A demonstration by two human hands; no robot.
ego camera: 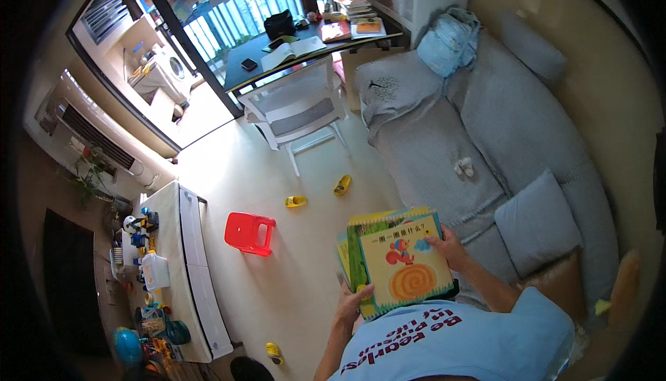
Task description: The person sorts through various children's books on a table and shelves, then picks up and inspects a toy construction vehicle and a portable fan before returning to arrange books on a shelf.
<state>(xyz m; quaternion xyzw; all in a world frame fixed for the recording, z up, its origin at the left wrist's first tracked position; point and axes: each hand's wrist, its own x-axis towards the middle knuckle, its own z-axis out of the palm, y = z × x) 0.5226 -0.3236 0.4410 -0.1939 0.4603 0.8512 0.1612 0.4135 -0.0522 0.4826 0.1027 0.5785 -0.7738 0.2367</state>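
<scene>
A stack of children's picture books (406, 264) is held in front of my body, its edges fanned out unevenly. The top cover is pale yellow, with a red squirrel above an orange spiral. My left hand (354, 303) grips the lower left corner, thumb on top of the covers. At the upper right edge, my right hand (448, 245) holds the stack, its thumb or finger lying on the top cover. Beneath the top book, a green cover and yellow edges stick out to the left. The fingers under the stack are hidden.
A red plastic stool (250, 232) stands on the floor, with yellow clogs (296, 202) beyond it. A grey sofa (432, 157) runs along the right. Ahead are a white chair (302, 110) and a desk (239, 61) with books. Toys cover a low cabinet (179, 287) at left.
</scene>
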